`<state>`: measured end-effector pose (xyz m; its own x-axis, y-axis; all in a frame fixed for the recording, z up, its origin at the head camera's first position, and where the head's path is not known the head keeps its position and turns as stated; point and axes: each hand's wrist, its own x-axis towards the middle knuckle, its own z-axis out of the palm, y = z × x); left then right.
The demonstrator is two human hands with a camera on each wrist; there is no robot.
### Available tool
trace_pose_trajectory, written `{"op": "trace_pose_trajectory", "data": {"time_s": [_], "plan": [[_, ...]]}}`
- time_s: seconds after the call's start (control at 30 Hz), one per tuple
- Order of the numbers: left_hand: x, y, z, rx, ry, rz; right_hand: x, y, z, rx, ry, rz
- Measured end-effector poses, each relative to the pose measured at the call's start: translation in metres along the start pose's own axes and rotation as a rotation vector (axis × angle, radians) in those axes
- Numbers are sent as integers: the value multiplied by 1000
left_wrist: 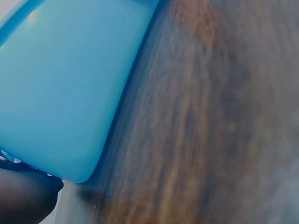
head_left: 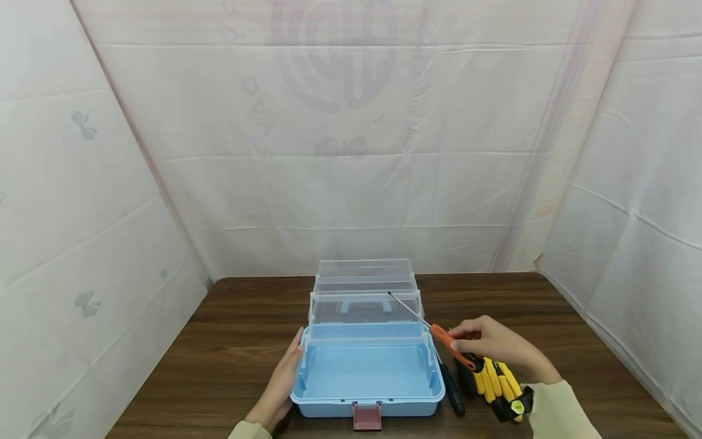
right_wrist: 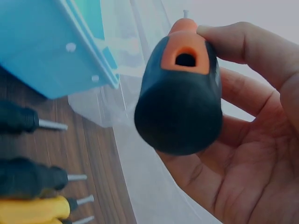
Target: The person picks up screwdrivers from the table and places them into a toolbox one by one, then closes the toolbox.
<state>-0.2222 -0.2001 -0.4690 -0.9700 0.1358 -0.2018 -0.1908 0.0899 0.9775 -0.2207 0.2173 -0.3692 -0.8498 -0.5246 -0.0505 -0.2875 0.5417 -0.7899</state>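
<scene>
- Pale sleeves point(head_left: 562, 411) come in at the near edge, one on each side.
- Left hand point(head_left: 282, 384): laid along the left wall of the blue box point(head_left: 367, 372), touching it, fingers stretched out toward the far side.
- Right hand point(head_left: 501, 344): pinches the handle of an orange and black screwdriver point(head_left: 452, 346), which is raised and tilted, its tip pointing left and far, in front of the clear lid point(head_left: 364, 283).
- Box: on the desk point(head_left: 230, 341), lid up at the far side, brownish-pink latch point(head_left: 367, 417) on the near wall.
- Right of the box: a black screwdriver point(head_left: 452, 390), then yellow and black screwdrivers point(head_left: 490, 379) bunched below the right hand.
</scene>
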Motion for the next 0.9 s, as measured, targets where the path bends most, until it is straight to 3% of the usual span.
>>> {"op": "trace_pose_trajectory", "data": {"time_s": [0.9], "plan": [[3,0,0,4,19,-15,37,-29,26,11,-134,-128]]}}
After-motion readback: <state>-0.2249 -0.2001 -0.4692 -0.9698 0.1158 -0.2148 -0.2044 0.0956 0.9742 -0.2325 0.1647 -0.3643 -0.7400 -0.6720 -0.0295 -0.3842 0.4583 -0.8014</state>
